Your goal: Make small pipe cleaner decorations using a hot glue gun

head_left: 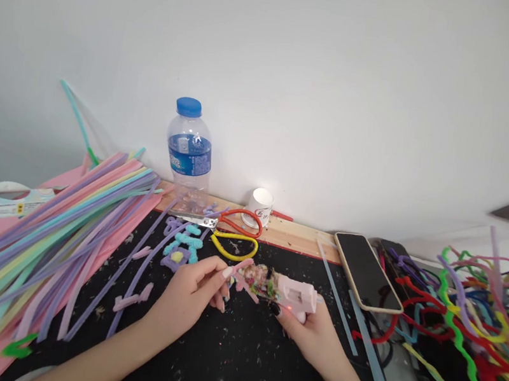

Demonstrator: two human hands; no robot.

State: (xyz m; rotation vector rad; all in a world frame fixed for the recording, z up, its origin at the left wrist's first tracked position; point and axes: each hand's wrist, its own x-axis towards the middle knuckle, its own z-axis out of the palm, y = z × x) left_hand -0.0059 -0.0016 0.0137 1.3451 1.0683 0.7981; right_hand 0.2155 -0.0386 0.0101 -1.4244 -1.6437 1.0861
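My right hand point(307, 331) is wrapped round the handle of a pink glue gun point(296, 294), whose decorated front part points left. My left hand point(194, 294) pinches a small pink fuzzy piece point(244, 274) between thumb and fingers, close to the front of the gun. The gun's tip is hidden or too small to make out. Just behind my left hand lie a purple fuzzy flower point(177, 257) with a yellow centre and a turquoise fuzzy piece point(189, 242). Scissors point(224, 224) with a red and a yellow handle rest behind them.
Pastel pipe cleaners point(64, 231) are heaped at the left, coloured twisted ones point(478, 329) at the right. A plastic bottle point(189, 158) and a white paper cup point(260, 205) stand at the back by the wall. A phone point(367, 271) lies right of the black mat point(217, 365).
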